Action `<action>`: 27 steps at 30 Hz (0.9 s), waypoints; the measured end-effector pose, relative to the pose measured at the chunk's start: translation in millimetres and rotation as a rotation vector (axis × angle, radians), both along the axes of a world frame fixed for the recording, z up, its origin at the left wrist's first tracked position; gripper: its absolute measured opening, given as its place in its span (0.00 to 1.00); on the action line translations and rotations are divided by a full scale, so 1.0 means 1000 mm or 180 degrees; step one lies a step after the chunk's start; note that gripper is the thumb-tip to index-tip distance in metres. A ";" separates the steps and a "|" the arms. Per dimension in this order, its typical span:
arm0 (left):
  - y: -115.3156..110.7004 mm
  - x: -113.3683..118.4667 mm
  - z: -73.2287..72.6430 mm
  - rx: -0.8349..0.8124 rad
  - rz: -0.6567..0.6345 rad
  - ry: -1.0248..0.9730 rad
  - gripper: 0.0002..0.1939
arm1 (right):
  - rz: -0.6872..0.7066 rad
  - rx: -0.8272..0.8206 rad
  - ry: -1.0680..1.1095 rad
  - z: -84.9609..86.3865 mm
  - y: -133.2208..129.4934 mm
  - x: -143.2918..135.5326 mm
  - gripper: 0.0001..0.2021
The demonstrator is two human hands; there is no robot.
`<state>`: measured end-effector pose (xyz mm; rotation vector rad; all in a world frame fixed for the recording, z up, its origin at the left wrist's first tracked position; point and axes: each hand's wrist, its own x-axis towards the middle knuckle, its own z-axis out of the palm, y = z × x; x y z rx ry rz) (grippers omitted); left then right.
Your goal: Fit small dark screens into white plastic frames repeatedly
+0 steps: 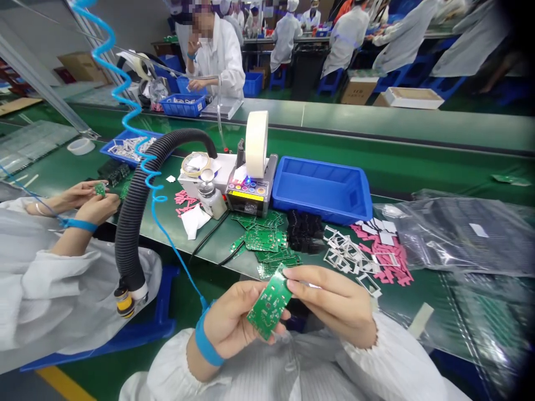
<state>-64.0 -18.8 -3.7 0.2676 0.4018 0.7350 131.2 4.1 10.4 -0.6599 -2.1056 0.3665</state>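
Note:
A green circuit board (271, 305) is held tilted in front of my body. My left hand (238, 323), with a blue strap at its wrist, grips the board from below, thumb along its left edge. Closed at the board's upper right corner are the fingertips of my right hand (334, 298); whether they pinch a small piece there cannot be made out. Just beyond lie more green circuit boards (263, 239) in a loose pile. Beside them are black foam-like strips (304, 231), white plastic frames (346, 250) and pink pieces (390, 259).
Behind the pile stand a blue bin (321, 189), a tape dispenser (251, 192) with a tape roll, and a pump bottle (212, 197). A black fume hose (134, 223) and a coiled blue cord (121, 83) hang at left. A co-worker's hands (90, 203) hold a small board there.

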 end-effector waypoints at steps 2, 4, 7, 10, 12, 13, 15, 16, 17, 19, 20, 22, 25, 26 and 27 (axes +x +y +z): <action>-0.001 0.000 0.002 0.0040 0.0037 0.0061 0.19 | 0.0043 0.0005 0.0035 0.000 0.000 0.002 0.26; -0.003 -0.001 0.003 0.0060 0.0084 0.0130 0.18 | 0.0101 0.0001 0.0030 0.002 0.000 0.003 0.26; -0.005 -0.001 0.003 0.0094 0.0057 0.0090 0.18 | 0.0179 -0.0344 0.0006 0.007 0.001 0.004 0.22; -0.006 0.001 0.001 0.0064 0.0023 -0.0030 0.16 | 0.0323 -0.0684 -0.0206 0.013 0.005 0.006 0.16; -0.007 0.004 -0.002 0.0018 -0.0007 -0.0186 0.16 | 0.0452 -0.0671 -0.0457 0.016 0.009 0.009 0.16; -0.007 0.006 -0.003 0.0004 -0.0033 -0.0290 0.16 | 0.0481 -0.0668 -0.0599 0.017 0.011 0.010 0.16; -0.007 0.010 -0.005 -0.0028 -0.0074 -0.0445 0.16 | 0.0427 -0.0649 -0.0851 0.019 0.014 0.014 0.15; -0.007 0.012 -0.006 -0.0060 -0.0061 -0.0445 0.16 | 0.0384 -0.0606 -0.0955 0.021 0.015 0.015 0.14; -0.005 0.015 -0.006 -0.0103 -0.0017 -0.0389 0.16 | 0.0297 -0.0526 -0.1004 0.023 0.014 0.016 0.14; -0.002 0.021 -0.007 -0.0178 0.0175 -0.0156 0.16 | -0.0068 -0.0452 -0.0935 0.028 0.010 0.015 0.13; 0.000 0.025 -0.006 -0.0184 0.0308 -0.0017 0.16 | -0.0310 -0.0535 -0.0894 0.030 0.007 0.014 0.13; 0.005 0.034 -0.005 -0.0105 0.0576 0.0225 0.16 | -0.0748 -0.0823 -0.0934 0.032 -0.001 0.009 0.14; 0.013 0.048 -0.004 -0.0018 0.0896 0.0511 0.14 | -0.0992 -0.1069 -0.1219 0.030 -0.007 0.003 0.19; 0.016 0.052 -0.004 -0.0023 0.0975 0.0586 0.14 | -0.1024 -0.1058 -0.1255 0.028 -0.007 0.002 0.19; 0.018 0.055 -0.005 -0.0037 0.1033 0.0644 0.15 | -0.1041 -0.1046 -0.1242 0.025 -0.006 0.002 0.17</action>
